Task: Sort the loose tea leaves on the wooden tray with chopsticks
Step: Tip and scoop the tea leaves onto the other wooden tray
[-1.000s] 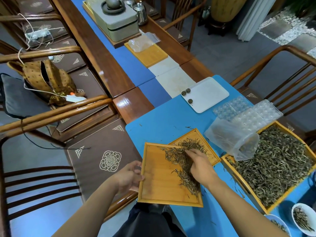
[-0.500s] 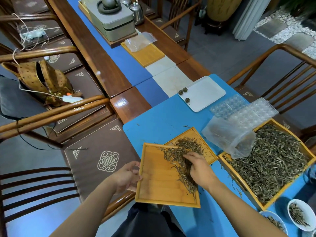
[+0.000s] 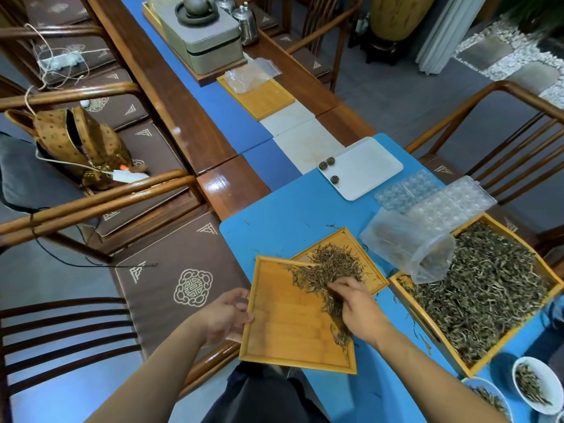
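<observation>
Left hand [image 3: 227, 317]: grips the left rim of the near wooden tray [image 3: 283, 334], fingers curled round the edge, thumb on top.
Right hand [image 3: 358, 306]: rests on the tea leaves [image 3: 323, 274], fingers bent down into the pile; whether they pinch any leaves I cannot tell.
Chopsticks: I see none in either hand.
Near wooden tray: tilted, overhanging the table's front edge, its far right corner lying over the second small tray [image 3: 360, 248].
Tea leaves: a loose heap across both small trays, trailing in a thin band down the near tray's right side.
Second small tray: flat on the blue mat [image 3: 290, 215], partly under the near one.
Large tray [image 3: 546, 271]: to the right, filled with a big bed of leaves.
Plastic bag [image 3: 403, 245]: clear, lying across the large tray's far corner, mouth facing the leaves.
White plate [image 3: 369, 166]: farther up the mat, three dark tea balls at its left end.
White bowls [image 3: 546, 383]: two at the near right, holding a few leaves.
</observation>
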